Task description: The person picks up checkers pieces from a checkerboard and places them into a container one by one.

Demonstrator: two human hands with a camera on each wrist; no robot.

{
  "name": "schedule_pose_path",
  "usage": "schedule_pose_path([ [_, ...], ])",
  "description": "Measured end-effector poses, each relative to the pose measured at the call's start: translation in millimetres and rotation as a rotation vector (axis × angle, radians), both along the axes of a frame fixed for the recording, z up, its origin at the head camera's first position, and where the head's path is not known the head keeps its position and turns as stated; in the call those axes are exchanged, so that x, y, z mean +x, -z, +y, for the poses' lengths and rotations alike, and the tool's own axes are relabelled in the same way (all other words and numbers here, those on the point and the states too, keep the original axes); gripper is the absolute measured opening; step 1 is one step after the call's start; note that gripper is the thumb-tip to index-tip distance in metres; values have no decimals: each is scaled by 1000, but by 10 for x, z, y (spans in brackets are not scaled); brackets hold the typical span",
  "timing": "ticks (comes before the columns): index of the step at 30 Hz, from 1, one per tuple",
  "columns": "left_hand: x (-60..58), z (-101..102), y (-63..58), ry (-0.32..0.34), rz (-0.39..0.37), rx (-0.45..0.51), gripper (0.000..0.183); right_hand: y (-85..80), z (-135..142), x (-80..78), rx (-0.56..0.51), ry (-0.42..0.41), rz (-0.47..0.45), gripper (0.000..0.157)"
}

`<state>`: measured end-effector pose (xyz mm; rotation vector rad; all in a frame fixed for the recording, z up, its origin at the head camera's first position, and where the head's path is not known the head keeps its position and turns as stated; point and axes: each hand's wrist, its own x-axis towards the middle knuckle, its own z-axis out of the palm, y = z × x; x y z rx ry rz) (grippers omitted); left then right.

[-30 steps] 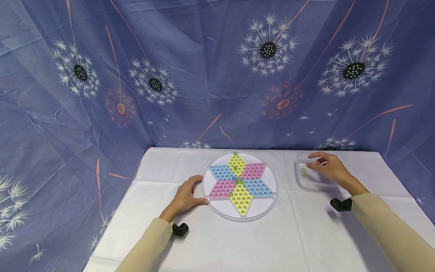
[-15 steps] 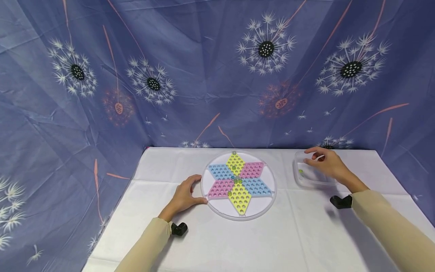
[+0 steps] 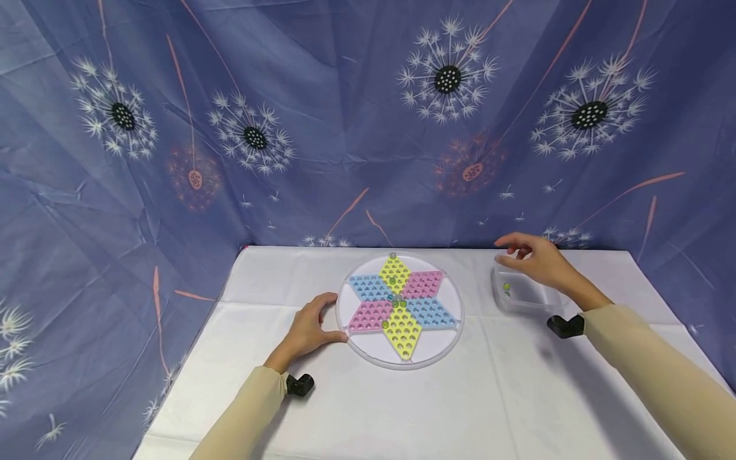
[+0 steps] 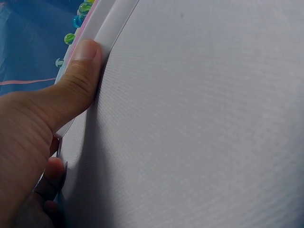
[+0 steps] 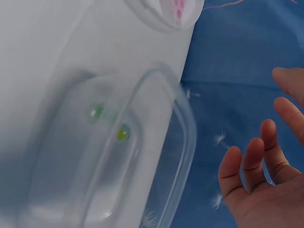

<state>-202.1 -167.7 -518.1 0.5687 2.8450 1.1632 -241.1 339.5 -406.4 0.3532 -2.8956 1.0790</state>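
Note:
A round Chinese checkers board [image 3: 363,348] lies on the white table, with a star of yellow, pink and blue points. Several glass marbles [image 3: 385,324] sit in its holes, mostly near the middle. My left hand [image 3: 310,327] holds the board's left rim; in the left wrist view its thumb [image 4: 80,76] lies along the edge, with the other fingers partly hidden below. Above the far side of a clear plastic box [image 3: 499,299] is my right hand [image 3: 537,260], fingers loosely spread, with nothing visible between them. Two green-yellow marbles [image 5: 123,132] lie inside the box.
A white cloth [image 3: 437,409] covers the table. Behind it and along the left hangs a blue dandelion-print curtain [image 3: 322,128]. Black wrist devices [image 3: 566,326] are worn at both cuffs.
My right hand has risen out of the box and shifted toward its far left side, thumb and index finger parting. My left hand stays at the board's rim. The head view shifts slightly.

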Motion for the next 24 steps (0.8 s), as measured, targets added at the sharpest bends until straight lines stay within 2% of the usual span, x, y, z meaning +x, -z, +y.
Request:
schedule_pose_path([
  [6, -4, 1, 7, -2, 10, -7, 97, -43, -150, -94, -10, -66, 32, 36],
  [14, -9, 12, 24, -8, 2, -17, 96, -81, -423, -185, -23, -98, 0, 38],
  [24, -11, -4, 32, -9, 9, -23, 97, 13, -734, -251, -51, -158, -14, 36],
])
